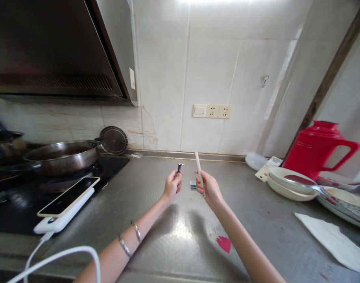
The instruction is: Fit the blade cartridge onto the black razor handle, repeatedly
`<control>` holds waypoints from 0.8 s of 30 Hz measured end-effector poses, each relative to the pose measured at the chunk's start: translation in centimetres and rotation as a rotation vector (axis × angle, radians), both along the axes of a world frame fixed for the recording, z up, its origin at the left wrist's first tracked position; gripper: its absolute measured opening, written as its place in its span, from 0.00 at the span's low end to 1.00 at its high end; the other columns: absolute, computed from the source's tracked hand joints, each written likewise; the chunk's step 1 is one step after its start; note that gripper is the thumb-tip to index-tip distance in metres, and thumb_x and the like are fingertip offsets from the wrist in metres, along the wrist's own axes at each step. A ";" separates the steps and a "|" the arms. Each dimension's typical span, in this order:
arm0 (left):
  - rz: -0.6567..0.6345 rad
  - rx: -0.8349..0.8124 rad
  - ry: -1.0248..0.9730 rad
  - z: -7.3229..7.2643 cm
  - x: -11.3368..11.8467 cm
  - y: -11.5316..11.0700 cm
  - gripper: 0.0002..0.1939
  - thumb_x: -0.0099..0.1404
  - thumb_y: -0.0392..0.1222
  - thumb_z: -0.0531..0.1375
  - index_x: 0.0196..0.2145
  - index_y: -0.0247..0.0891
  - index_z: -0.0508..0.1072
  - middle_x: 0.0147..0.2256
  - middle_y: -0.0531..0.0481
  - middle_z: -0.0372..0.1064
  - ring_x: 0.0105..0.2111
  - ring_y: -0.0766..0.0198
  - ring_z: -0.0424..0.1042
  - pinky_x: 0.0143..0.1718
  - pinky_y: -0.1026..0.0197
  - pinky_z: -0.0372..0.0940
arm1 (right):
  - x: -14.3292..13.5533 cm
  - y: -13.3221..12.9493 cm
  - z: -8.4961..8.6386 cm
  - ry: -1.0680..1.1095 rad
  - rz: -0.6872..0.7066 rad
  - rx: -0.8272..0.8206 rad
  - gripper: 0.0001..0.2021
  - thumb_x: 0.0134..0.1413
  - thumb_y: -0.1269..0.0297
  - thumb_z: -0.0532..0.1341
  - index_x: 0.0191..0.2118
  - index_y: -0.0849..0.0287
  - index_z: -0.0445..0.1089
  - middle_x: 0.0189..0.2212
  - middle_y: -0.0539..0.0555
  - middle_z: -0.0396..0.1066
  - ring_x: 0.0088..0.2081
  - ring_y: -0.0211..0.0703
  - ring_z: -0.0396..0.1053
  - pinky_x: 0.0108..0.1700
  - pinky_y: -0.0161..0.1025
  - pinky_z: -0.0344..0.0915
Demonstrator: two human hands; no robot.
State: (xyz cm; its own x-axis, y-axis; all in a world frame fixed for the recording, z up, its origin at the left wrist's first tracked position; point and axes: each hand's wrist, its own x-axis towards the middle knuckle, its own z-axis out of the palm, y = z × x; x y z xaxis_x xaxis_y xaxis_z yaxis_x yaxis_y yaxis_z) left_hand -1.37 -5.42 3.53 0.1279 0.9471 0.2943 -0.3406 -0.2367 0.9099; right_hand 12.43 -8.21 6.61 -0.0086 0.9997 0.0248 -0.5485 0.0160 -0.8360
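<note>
My left hand (173,184) is closed on a small dark item with a shiny metallic top (180,168), held upright above the metal counter (156,232). To its right, my right hand (208,188) grips a long, thin, off-white stick (198,167), which points up and slightly left. The two hands are apart. Between them, a small flat piece with a teal part (193,184) lies on the counter. What the dark item is exactly is too small to tell.
On the left, a phone (69,196) rests on a white power bank (64,216) with a cable, near a pan (63,157) on the stove. At right stand a red thermos (312,149), stacked bowls (290,182) and a white paper (333,241).
</note>
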 end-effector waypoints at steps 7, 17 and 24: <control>0.004 0.034 0.015 -0.3 -0.2 0.3 0.14 0.56 0.52 0.57 0.32 0.38 0.62 0.15 0.63 0.47 0.11 0.77 0.44 0.10 0.72 0.43 | -1.4 -3.7 1.4 0.080 0.148 -0.024 0.14 0.46 0.56 0.63 0.36 0.61 0.65 0.15 0.41 0.52 0.13 0.23 0.40 0.11 0.22 0.36; -0.054 0.068 0.004 -0.3 0.5 -0.5 0.14 0.58 0.51 0.57 0.32 0.37 0.62 0.16 0.63 0.48 0.12 0.77 0.46 0.12 0.71 0.44 | -4.4 -6.2 0.1 0.075 0.175 -0.051 0.20 0.40 0.49 0.65 0.27 0.58 0.57 0.13 0.38 0.48 0.12 0.23 0.36 0.12 0.23 0.32; -0.033 0.041 0.004 0.1 0.7 -0.9 0.15 0.56 0.51 0.58 0.30 0.37 0.61 0.15 0.63 0.47 0.12 0.77 0.46 0.12 0.71 0.43 | -4.9 -6.6 0.1 0.057 0.134 -0.043 0.22 0.39 0.48 0.65 0.26 0.57 0.54 0.12 0.37 0.47 0.13 0.23 0.35 0.12 0.24 0.31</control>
State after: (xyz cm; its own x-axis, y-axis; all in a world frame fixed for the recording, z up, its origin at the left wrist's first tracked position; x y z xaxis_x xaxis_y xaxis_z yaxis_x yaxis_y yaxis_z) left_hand -0.62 -6.36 3.62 0.1599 0.9297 0.3319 -0.3448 -0.2624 0.9013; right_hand 7.51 -14.84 6.76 -0.1419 0.9898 -0.0141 -0.5898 -0.0960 -0.8018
